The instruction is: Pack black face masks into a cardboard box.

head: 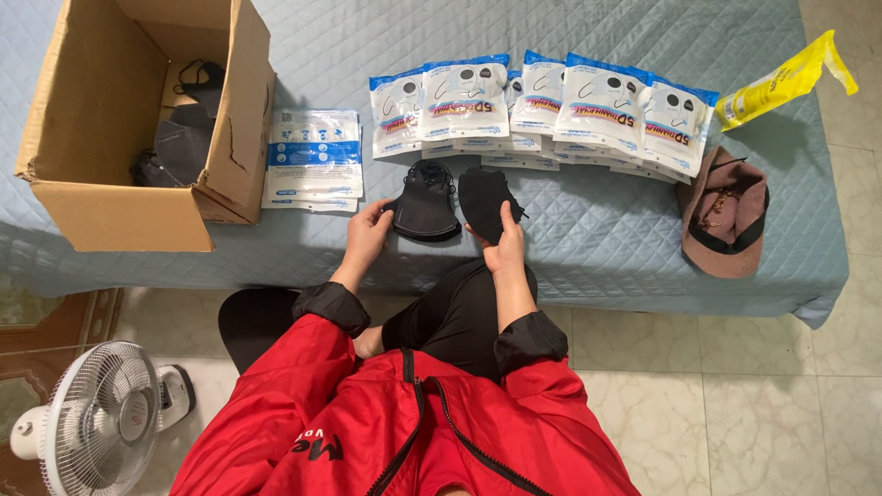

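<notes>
Two black face masks lie at the near edge of a blue-grey quilted bed (597, 230). My left hand (367, 230) grips the left side of the stacked black mask (424, 207). A second black mask (482, 200), folded, is held from below by my right hand (505, 243). Both hands wear red jacket sleeves with black cuffs. Behind the masks, several white-and-blue sealed mask packets (551, 106) are fanned out in a row.
An open cardboard box (129, 119) with dark masks inside sits at the left. Flat white-and-blue packets (314, 156) are stacked beside it. A brown cap (726, 216) and a yellow packet (781, 81) lie at right. A white fan (96, 422) stands on the tiled floor.
</notes>
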